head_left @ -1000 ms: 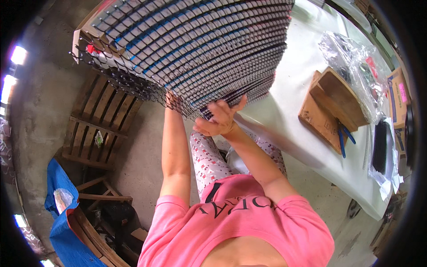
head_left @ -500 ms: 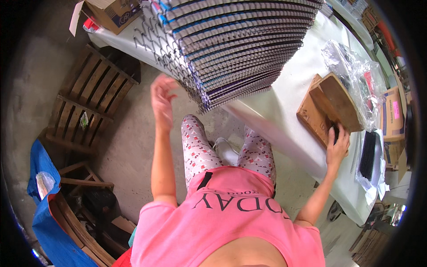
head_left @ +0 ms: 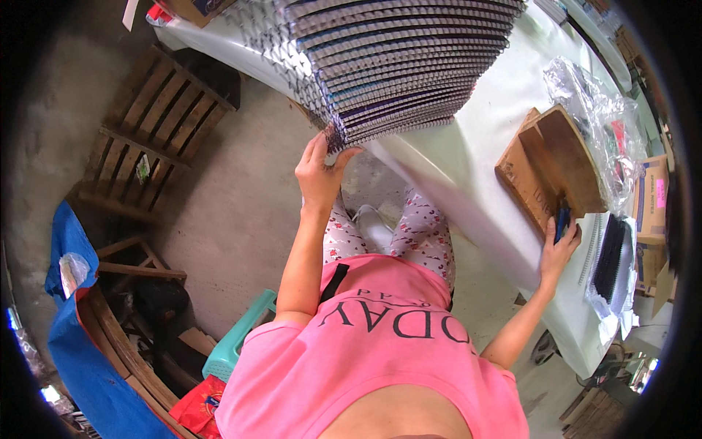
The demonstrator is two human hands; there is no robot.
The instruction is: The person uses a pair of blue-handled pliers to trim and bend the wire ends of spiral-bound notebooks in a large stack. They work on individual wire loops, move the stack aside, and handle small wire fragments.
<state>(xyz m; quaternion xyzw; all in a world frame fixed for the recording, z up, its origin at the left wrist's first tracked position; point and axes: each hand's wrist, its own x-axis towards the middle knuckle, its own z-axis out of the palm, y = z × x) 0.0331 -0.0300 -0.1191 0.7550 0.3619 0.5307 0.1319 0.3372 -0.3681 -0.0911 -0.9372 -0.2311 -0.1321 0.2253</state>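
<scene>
A tall stack of wire-bound notebooks (head_left: 409, 80) stands on the white-covered table, its coil edges toward me. My left hand (head_left: 322, 175) is at the stack's nearest corner, thumb and fingers closing around the end of the nearest notebook. On the right, my right hand (head_left: 560, 252) holds a small dark blue tool (head_left: 562, 222); its exact kind is hard to make out. The tool is at the near end of an angled wooden stand (head_left: 545, 168), made of a flat base and an upright board.
Clear plastic wrap (head_left: 603, 132) lies behind the stand. Black wire coils (head_left: 608, 260) lie on white paper by the table (head_left: 475, 168) edge. Cartons (head_left: 649, 197) are at far right. A wooden slatted pallet (head_left: 157, 132) and a green stool (head_left: 238, 336) stand on the left.
My left hand has swung right from open air to the notebook stack's corner. In my right hand, the dark blue tool now shows more clearly, raised between the fingers.
</scene>
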